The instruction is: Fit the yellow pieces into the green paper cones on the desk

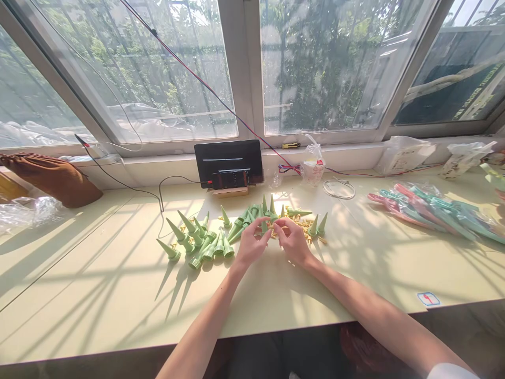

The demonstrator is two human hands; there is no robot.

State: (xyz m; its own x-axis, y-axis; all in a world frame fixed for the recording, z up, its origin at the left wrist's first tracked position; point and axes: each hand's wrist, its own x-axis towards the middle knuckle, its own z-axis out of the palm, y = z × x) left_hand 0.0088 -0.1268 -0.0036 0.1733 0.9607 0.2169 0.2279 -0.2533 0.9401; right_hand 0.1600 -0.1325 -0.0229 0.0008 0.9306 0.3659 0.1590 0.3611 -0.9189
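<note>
Several green cone-shaped plastic spikes [205, 239] lie and stand in a heap on the pale yellow table [98, 284], near the window. A scatter of small yellow pieces [303, 227] lies at the right of the heap. My left hand [252, 246] and my right hand [292, 241] meet over the middle of the pile. Both have fingers curled in a pinch, fingertips close together. A small item seems held between them, too small to name. Two green cones [317, 225] stand upright just right of my right hand.
A phone on a wooden stand [230, 181] leans against a dark tablet [229, 158] by the window ledge, with a cable running left. A brown bag [51, 179] lies far left. Plastic bags [313, 166] and packed pink and teal items [434, 210] sit at right.
</note>
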